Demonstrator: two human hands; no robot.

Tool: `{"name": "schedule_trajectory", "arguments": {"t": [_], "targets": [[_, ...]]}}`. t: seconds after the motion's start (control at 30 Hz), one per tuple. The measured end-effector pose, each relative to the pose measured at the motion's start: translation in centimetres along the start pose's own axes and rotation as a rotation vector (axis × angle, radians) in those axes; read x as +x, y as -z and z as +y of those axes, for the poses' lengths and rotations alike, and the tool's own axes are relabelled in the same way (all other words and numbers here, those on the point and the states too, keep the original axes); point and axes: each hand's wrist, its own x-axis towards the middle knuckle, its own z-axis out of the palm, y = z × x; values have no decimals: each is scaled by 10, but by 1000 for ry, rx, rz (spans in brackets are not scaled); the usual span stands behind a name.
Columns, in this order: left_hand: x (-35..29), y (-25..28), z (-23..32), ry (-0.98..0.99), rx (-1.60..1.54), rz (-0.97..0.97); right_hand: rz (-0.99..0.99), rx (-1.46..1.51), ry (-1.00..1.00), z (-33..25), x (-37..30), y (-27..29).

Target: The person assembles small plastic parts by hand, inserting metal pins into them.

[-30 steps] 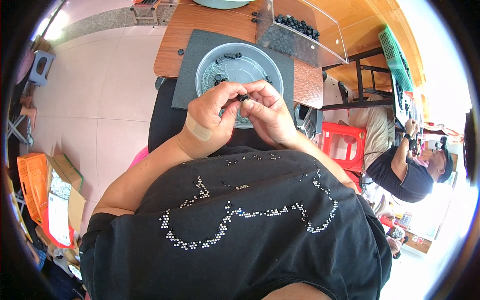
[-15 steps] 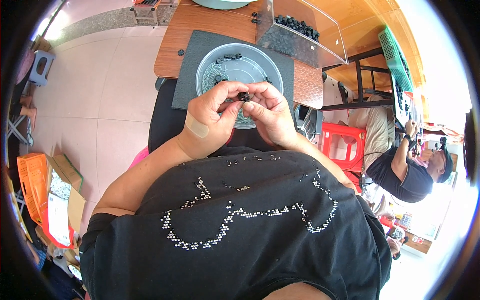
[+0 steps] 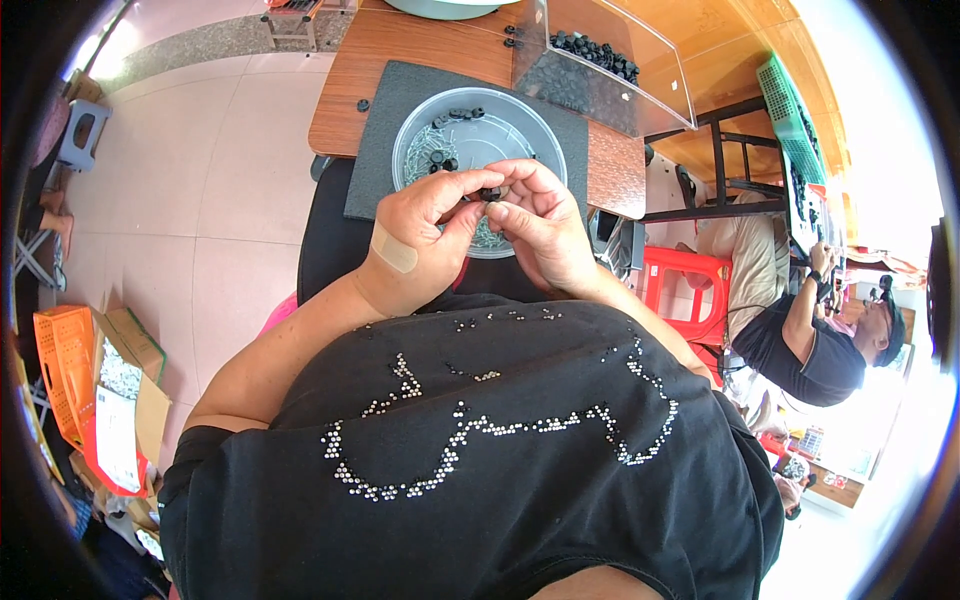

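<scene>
My left hand bears a beige plaster near its wrist and is closed, pinching a small black knob-like part. Facing it, my right hand also grips this part with thumb and fingers. Fingertips cover much of it. Both hands are above the near side of a round grey basin. Inside the basin lie many thin silvery screws and several black round pieces. The basin rests on a dark grey mat.
A clear box of black pieces stands on the wooden table. To the right are a red stool and a seated person. An orange crate and an open carton sit at left.
The black part has shifted slightly and turned between my fingers. My right fingers have moved a little, and more black pieces show in the basin beside my left hand.
</scene>
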Motion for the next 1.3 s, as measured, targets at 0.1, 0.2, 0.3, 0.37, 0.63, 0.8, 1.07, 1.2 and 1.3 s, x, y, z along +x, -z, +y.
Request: {"name": "schedule_trajectory", "arguments": {"t": [0.1,0.2,0.3,0.37,0.63,0.8,1.07,1.2,1.3], "targets": [[1,0,-2,-60,27,3,-3,0,1,-1,0,0],[1,-1,-2,-78,28,9,-7,-13,-6,-1,0,1],[0,-2,-1,-74,8,26,9,-53,7,1,-1,2],[-1,-2,0,-9,-47,-4,19,-85,25,2,-1,1],[1,1,1,-99,76,-3,-20,-93,81,4,-2,-2],[1,3,0,-146,111,-25,-32,-149,107,7,-2,2],[-1,1,3,-86,94,-57,-52,-158,147,9,-2,4],[-3,-1,5,3,58,-61,-40,-195,135,12,-2,7],[-4,-2,5,142,-72,-91,-39,-208,144,15,-1,9]]}}
